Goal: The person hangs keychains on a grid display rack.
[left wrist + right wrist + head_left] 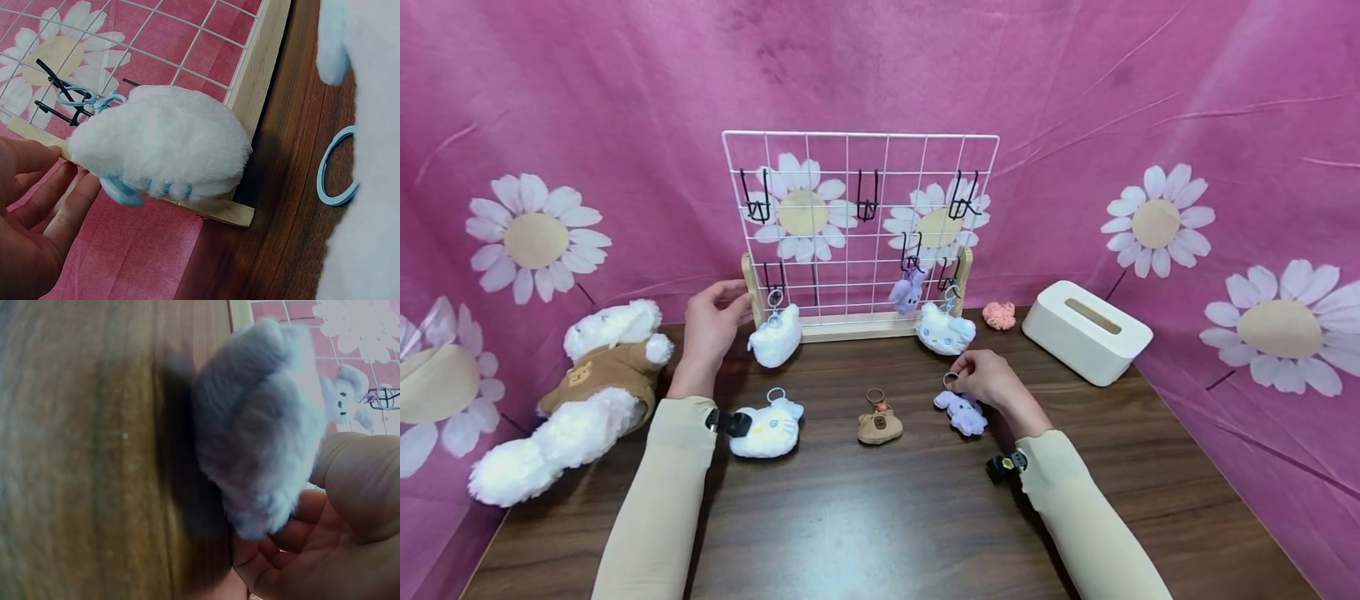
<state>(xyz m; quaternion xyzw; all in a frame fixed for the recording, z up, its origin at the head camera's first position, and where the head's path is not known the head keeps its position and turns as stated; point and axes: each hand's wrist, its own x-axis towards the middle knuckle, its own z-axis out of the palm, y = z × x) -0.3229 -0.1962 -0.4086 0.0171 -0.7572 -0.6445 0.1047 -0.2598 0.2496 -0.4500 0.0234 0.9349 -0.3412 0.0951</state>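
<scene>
My left hand (711,321) pinches the left wooden post (60,150) of a white wire grid rack (847,208). Beside those fingers a white plush keychain (775,336) hangs from a low black hook, its back showing in the left wrist view. My right hand (992,379) holds a lilac plush bunny keychain (962,414) by its ring, low over the table; in the right wrist view its fuzzy body (259,425) hides part of the fingers. Another lilac bunny keychain (907,292) and a white cat-face keychain (945,330) hang at the rack's right side.
On the brown table (820,517) lie a white cat-face keychain (767,429) and a brown plush keychain (880,425). A white plush dog (602,375) is at left. A coral-pink object (998,315) and a white tissue box (1086,333) stand right of the rack.
</scene>
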